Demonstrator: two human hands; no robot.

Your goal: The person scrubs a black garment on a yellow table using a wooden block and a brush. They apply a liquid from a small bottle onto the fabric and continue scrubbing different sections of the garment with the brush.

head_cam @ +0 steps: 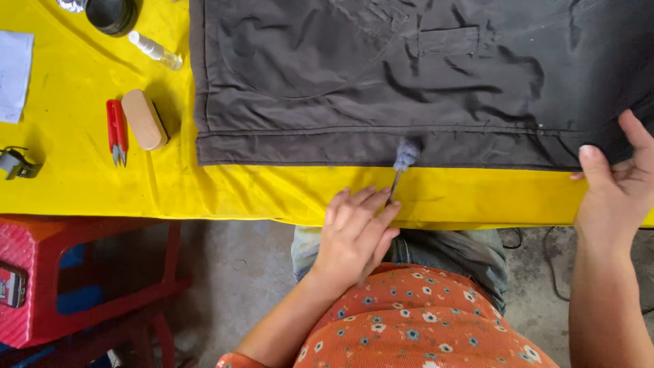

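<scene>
Left hand hides brush handle; garment cropped.

We see a small clear spray bottle lying on the yellow cover near its top edge, left of the dark cloth. A white paper sheet lies at the far left edge. Lower left, on the red stool, a small device's screen shows; details are too small to tell.
</scene>
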